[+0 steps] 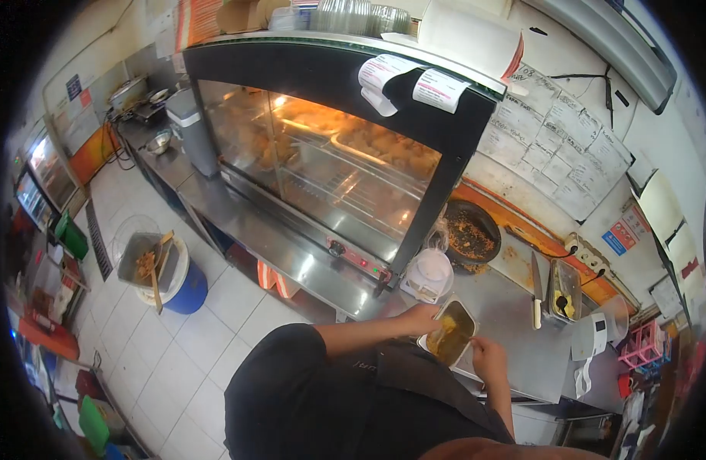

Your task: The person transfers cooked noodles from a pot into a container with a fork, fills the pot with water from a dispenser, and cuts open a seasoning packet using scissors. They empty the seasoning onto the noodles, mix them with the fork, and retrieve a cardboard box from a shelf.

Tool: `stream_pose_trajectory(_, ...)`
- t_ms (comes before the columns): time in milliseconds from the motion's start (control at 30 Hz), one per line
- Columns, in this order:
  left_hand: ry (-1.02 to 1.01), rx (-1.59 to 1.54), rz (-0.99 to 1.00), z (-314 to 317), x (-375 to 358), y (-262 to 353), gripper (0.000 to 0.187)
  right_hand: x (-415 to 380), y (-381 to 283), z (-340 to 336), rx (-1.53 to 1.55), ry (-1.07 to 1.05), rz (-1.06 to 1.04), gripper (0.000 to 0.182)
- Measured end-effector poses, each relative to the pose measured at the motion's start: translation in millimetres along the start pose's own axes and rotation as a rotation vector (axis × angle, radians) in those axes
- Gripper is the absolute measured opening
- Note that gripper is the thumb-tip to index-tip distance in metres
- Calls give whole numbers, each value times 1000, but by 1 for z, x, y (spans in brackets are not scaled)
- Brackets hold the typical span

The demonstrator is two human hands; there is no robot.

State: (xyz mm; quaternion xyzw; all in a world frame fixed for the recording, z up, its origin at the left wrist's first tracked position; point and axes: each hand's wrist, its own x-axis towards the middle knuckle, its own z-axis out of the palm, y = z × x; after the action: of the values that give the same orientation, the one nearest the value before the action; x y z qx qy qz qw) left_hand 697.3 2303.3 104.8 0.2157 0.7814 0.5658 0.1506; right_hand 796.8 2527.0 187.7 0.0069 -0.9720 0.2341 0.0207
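Note:
My left hand [419, 320] grips the upper left side of a rectangular metal pan [462, 313], which is tilted in front of my apron. Yellowish food [448, 337] lies inside the pan. At the pan's right side, my right hand [487, 357] is closed on a thin handle whose far end reaches into the food; its shape is too small to make out. Just beyond the pan stands a white kitchen scale [425, 288] with a round pale container [435, 267] on it.
A heated glass cabinet [314, 176] stands at the left. Behind the scale is a dark pan [473, 234]. A knife [536, 295] lies beside a food tray [564, 292]. A blue bucket [189, 291] stands on the floor.

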Motion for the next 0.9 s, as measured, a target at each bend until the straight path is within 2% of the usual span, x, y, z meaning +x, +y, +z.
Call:
stream_pose_trajectory(67, 40, 60, 88, -6, 10, -17, 28, 8, 2, 5, -121, -86, 66, 24)
stream_pose_trajectory(100, 7, 66, 68, -7, 14, -25, 28, 10, 3, 9, -180, -130, 99, 25)
stream_pose_trajectory(200, -77, 67, 25, -22, 17, -23, 30, 10, 1, 31, -90, -388, 25, 24)
stream_pose_trajectory(267, -133, 53, 9, -22, 19, -30, 30, 9, -4, 34, 104, -279, 92, 25)
stream_pose_trajectory(300, -72, -6, 114, -15, 26, -48, 30, 8, -2, 37, 152, -185, 154, 25)
stream_pose_trajectory(333, -63, -15, 125, -19, 30, -43, 30, 6, -1, 39, 200, -90, 215, 26)
stream_pose_trajectory(433, -62, -7, 136, -27, 43, -36, 30, 3, -7, 45, 30, 54, 303, 26)
stream_pose_trajectory(533, -133, 15, 115, -22, 49, -36, 32, 7, -23, 41, -18, -200, 221, 26)
stream_pose_trajectory(633, -154, -3, 128, -23, 48, -28, 32, 11, -14, 43, 23, 34, 237, 25)
stream_pose_trajectory(700, -113, 49, 141, -18, 61, -41, 32, 18, -13, 41, -77, 21, 286, 25)
stream_pose_trajectory(733, -20, 28, 174, -16, 68, -47, 32, 15, -12, 41, -123, 1, 330, 24)
stream_pose_trajectory(767, 48, -3, 187, -7, 73, -57, 31, 16, 12, 45, -114, -105, 211, 24)
stream_pose_trajectory(800, -85, -119, 41, -1, 80, -72, 32, 19, 33, 52, -85, -207, 109, 24)
stream_pose_trajectory(833, -45, -201, 71, 1, 81, -74, 33, 22, 18, 39, 40, -163, 194, 27)
stream_pose_trajectory(867, -53, -215, 68, 3, 84, -81, 33, 24, 15, 31, 37, -70, 195, 30)
stream_pose_trajectory(900, -62, -135, 55, -23, 67, -30, 30, 28, 20, 25, 40, 37, 254, 31)
